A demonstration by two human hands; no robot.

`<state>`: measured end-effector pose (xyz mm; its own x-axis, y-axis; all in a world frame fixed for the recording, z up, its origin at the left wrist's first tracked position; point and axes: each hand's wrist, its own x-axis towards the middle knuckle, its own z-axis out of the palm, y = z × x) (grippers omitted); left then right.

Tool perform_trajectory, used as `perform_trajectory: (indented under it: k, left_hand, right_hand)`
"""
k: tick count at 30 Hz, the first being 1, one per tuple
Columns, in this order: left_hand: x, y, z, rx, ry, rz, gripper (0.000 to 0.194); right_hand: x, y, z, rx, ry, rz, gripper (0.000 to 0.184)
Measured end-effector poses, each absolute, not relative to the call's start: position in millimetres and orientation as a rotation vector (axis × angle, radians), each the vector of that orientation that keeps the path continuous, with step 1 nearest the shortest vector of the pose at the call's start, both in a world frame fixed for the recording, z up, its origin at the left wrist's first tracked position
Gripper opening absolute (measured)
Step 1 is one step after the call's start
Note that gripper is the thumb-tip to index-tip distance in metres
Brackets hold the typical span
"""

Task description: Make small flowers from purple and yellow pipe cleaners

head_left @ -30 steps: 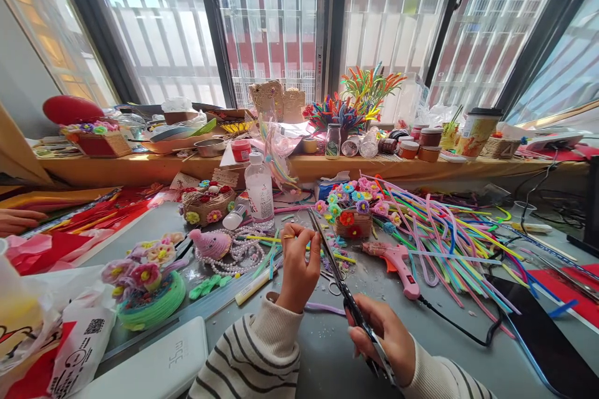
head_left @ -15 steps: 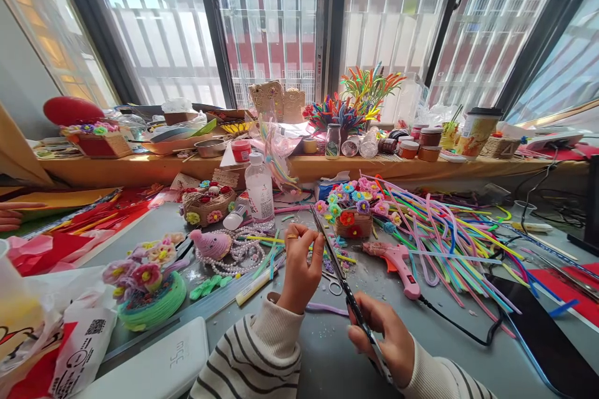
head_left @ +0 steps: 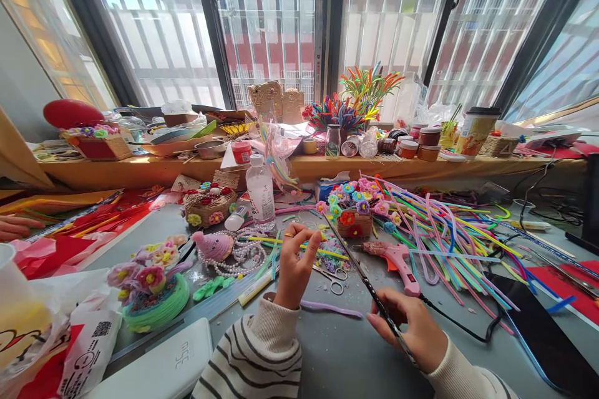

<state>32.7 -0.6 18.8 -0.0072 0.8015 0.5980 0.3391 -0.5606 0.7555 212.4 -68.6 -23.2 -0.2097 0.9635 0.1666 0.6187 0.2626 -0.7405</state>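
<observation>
My left hand (head_left: pixel 296 268) is raised over the table with thumb and forefinger pinched together. A tiny yellow bit shows at the fingertips, too small to name. My right hand (head_left: pixel 409 327) is wrapped around long scissors (head_left: pixel 369 287), seen edge-on, with dark speckled handles and thin blades pointing up and left. The blade tips are apart from my left fingers. Beneath my hands lie a purple pipe cleaner (head_left: pixel 332 310) and small silver scissors (head_left: pixel 336 283). Behind them stands a basket (head_left: pixel 354 226) of colourful fuzzy flowers.
On the right are a pink glue gun (head_left: pixel 397 262), a heap of pipe cleaners (head_left: pixel 449 243) and a phone (head_left: pixel 538 336). To the left are a bottle (head_left: pixel 260 193), a green flower pot (head_left: pixel 156 308) and a white power bank (head_left: pixel 159 361). Another person's hand (head_left: pixel 19 224) is at far left.
My right hand and the long scissors have moved right and slightly down, away from my left hand. My left hand has shifted slightly and stays pinched.
</observation>
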Motion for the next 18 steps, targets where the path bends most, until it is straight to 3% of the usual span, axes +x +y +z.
perform_trajectory:
  k: [7, 18]
  left_hand:
    - [32.3, 2.6, 21.5, 1.670, 1.236, 1.623, 0.021]
    - [25.1, 11.9, 15.0, 1.617, 1.202, 1.508, 0.019]
  right_hand:
    - [259.1, -101.4, -38.9, -1.854, -2.080, 0.200, 0.015]
    - [288.6, -98.9, -40.5, -1.858, -2.007, 0.225, 0.020]
